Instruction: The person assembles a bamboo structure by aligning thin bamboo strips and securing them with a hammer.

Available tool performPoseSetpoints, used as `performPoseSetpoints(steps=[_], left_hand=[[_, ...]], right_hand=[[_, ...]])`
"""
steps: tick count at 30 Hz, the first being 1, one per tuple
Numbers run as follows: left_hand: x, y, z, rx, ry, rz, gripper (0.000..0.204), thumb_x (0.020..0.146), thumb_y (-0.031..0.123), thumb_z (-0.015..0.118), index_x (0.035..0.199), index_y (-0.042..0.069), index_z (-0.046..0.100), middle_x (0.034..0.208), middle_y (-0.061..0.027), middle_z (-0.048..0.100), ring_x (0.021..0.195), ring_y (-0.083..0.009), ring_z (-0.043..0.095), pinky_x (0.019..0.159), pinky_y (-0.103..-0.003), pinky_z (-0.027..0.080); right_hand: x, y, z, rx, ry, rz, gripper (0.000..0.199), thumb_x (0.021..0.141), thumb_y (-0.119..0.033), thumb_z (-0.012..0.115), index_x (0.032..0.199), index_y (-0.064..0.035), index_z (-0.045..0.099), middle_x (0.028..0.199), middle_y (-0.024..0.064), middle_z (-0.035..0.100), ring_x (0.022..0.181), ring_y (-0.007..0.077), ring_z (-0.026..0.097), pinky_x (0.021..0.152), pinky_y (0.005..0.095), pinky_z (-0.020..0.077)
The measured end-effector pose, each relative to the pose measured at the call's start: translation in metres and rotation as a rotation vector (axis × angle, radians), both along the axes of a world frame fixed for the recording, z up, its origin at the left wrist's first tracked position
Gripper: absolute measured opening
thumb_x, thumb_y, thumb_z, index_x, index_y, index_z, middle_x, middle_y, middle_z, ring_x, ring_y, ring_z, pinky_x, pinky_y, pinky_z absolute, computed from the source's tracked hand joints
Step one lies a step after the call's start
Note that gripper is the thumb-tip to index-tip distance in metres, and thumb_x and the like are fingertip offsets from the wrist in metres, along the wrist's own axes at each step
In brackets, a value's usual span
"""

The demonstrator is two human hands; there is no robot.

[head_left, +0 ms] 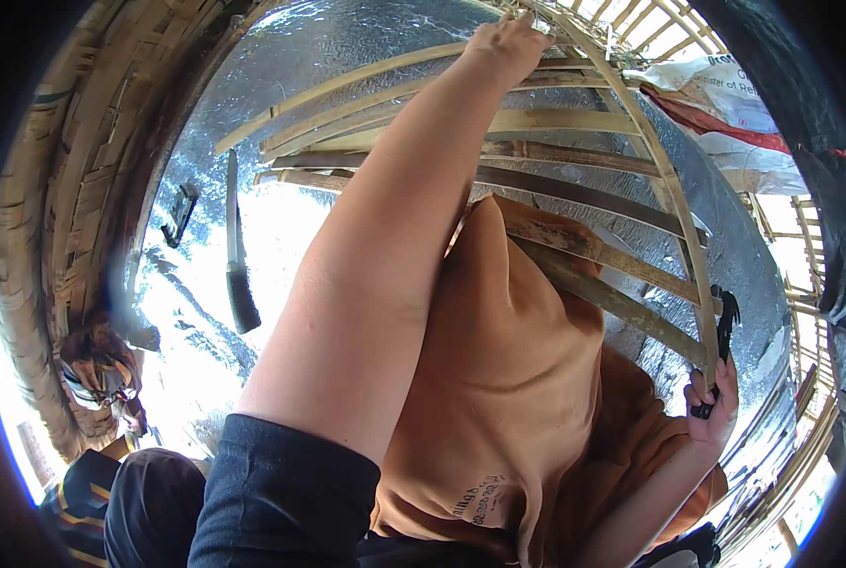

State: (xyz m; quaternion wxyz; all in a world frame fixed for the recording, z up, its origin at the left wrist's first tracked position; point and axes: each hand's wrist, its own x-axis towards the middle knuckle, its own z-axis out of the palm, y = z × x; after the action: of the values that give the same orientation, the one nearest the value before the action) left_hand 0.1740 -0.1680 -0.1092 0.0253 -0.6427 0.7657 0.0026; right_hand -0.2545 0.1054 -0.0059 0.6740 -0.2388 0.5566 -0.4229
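Head view is showing a bamboo frame (565, 120), and it is lying over the far and right parts of the floor (747, 256). Its slats are running sideways, and one long side rail (676, 185) is crossing their right ends.

The right hand (718, 409) is holding a black hammer (726, 327) near the right edge of the floor. Its fingers are closing around the handle, and the hammer head is pointing upward, just beside the near end of the rail. I cannot tell if these fingers are pressing the rail too. The left hand (513, 43) is resting at the far end of the frame, with fingers partly bent; whether they are gripping the bamboo or only touching it, I cannot tell.

Toward the left edge of the floor, a knife (236, 227) is lying with its dark handle toward the person, well apart from both hands. A brown cloth (508, 360) is covering the near part of the frame.

In my judgement, the person is now steadying or checking the frame between hammer blows; no nail is showing clearly. A next blow would be calling for a firm left hand, and for the hammer swinging free of the rail and the right fingers.
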Motion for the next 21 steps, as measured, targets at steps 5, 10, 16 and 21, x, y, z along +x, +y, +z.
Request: performPoseSetpoints(steps=[5, 10, 16, 21], left_hand=[[0.004, 0.007, -0.016, -0.192, 0.006, 0.027, 0.051, 0.097, 0.007, 0.048, 0.141, 0.034, 0.05, 0.144, -0.0054, 0.046, 0.134, -0.025, 0.044, 0.107, -0.046, 0.042], [-0.006, 0.012, 0.011, -0.08, -0.014, 0.046, 0.055, 0.095, 0.001, 0.043, 0.138, 0.035, 0.056, 0.134, -0.0024, 0.048, 0.129, -0.022, 0.043, 0.108, -0.046, 0.038], [0.005, 0.006, 0.005, -0.032, 0.023, 0.018, 0.053, 0.095, 0.005, 0.047, 0.138, 0.035, 0.054, 0.142, -0.0048, 0.042, 0.133, -0.0244, 0.039, 0.108, -0.053, 0.038], [0.007, 0.005, 0.003, -0.041, 0.041, 0.017, 0.055, 0.094, 0.003, 0.046, 0.138, 0.036, 0.055, 0.14, -0.0065, 0.043, 0.132, -0.0242, 0.04, 0.107, -0.052, 0.038]], right_hand=[[0.0, 0.0, -0.002, 0.003, 0.007, -0.006, 0.051, 0.095, -0.019, 0.06, 0.138, -0.0026, 0.039, 0.092, 0.0004, 0.054, 0.054, 0.0019, 0.038, 0.046, 0.018, 0.033], [0.006, -0.003, 0.002, 0.004, 0.003, 0.018, 0.047, 0.096, -0.016, 0.058, 0.137, -0.0045, 0.041, 0.088, -0.0028, 0.052, 0.053, 0.0005, 0.036, 0.046, 0.0156, 0.0298], [0.01, -0.005, 0.004, -0.008, -0.004, 0.042, 0.054, 0.095, -0.018, 0.06, 0.141, -0.0023, 0.037, 0.086, -0.0038, 0.051, 0.053, 0.0006, 0.036, 0.046, 0.0168, 0.0299], [0.01, -0.004, 0.003, 0.003, 0.026, 0.021, 0.058, 0.095, -0.018, 0.061, 0.143, -0.0003, 0.035, 0.083, -0.0036, 0.05, 0.053, 0.0006, 0.036, 0.046, 0.0175, 0.0309]])
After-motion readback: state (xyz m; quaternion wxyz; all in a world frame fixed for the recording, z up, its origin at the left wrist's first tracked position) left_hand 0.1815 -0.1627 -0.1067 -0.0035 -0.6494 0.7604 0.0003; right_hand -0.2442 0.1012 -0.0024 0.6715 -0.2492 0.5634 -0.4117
